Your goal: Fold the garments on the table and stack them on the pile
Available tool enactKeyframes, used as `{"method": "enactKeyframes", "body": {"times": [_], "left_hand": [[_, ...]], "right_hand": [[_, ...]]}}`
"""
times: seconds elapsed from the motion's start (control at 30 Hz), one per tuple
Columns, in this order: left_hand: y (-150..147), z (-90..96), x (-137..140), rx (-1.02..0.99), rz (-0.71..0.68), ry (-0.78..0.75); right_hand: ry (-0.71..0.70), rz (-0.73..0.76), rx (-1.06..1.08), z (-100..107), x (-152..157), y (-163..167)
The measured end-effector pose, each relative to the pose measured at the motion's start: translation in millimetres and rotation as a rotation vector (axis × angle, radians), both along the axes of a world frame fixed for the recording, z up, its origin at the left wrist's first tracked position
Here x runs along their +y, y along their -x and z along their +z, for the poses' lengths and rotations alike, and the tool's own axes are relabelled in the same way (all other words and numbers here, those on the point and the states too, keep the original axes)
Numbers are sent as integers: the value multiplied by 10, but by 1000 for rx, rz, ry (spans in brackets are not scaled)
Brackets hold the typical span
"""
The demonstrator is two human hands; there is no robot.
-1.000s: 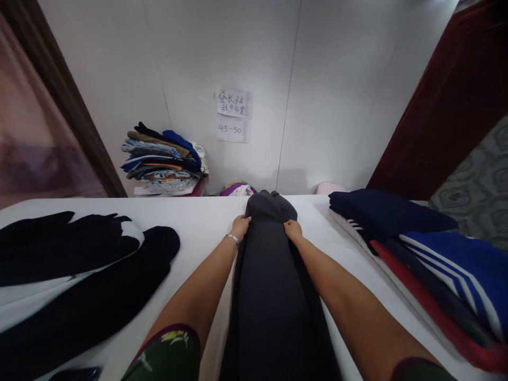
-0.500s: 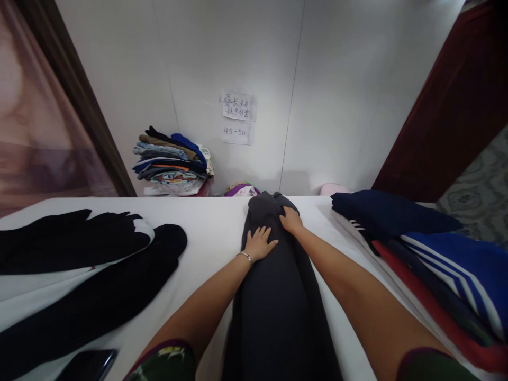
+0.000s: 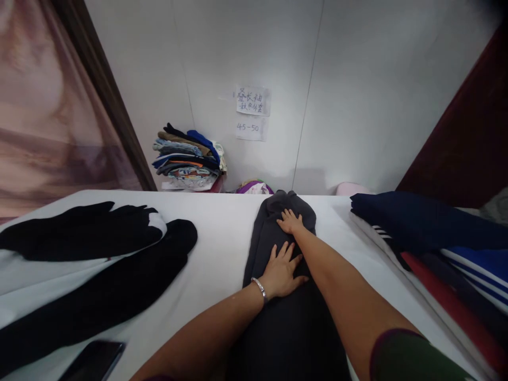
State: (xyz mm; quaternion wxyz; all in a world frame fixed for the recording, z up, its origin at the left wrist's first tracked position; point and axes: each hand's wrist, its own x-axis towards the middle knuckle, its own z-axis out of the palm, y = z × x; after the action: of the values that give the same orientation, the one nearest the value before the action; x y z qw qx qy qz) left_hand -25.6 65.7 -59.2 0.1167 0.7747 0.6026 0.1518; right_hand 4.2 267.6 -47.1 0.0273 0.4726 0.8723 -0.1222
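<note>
A dark grey garment point(image 3: 264, 233), folded into a long narrow strip, lies lengthwise down the middle of the white table point(image 3: 222, 233). My left hand point(image 3: 281, 271) rests flat on it, fingers spread, with a silver bracelet at the wrist. Farther up, close to the garment's bunched far end, my right hand point(image 3: 291, 221) presses on the cloth with its fingers apart. Neither hand grips the fabric. The near end of the garment runs out of view below, and my forearms cover part of its right side.
Black and white clothing point(image 3: 99, 233) is spread at the left, with a dark phone point(image 3: 95, 360) nearer me. Folded clothes, a navy one point(image 3: 420, 217) on top, are piled at the right. Behind the table, another clothes stack point(image 3: 188, 159) stands against the wall point(image 3: 349, 95) bearing handwritten paper signs point(image 3: 253, 114).
My left hand has slid nearer and rightward along the garment. My right hand has let go of its right edge and now lies flat on top. The view has shifted slightly left.
</note>
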Motion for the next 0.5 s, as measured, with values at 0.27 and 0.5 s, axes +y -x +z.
{"method": "enactKeyframes", "body": {"times": [0.27, 0.5], "left_hand": [[13, -78, 8, 25, 18, -59], [-35, 92, 4, 30, 20, 3]], "right_hand": [[2, 12, 98, 71, -202, -123], [-7, -23, 187, 58, -886, -584]]}}
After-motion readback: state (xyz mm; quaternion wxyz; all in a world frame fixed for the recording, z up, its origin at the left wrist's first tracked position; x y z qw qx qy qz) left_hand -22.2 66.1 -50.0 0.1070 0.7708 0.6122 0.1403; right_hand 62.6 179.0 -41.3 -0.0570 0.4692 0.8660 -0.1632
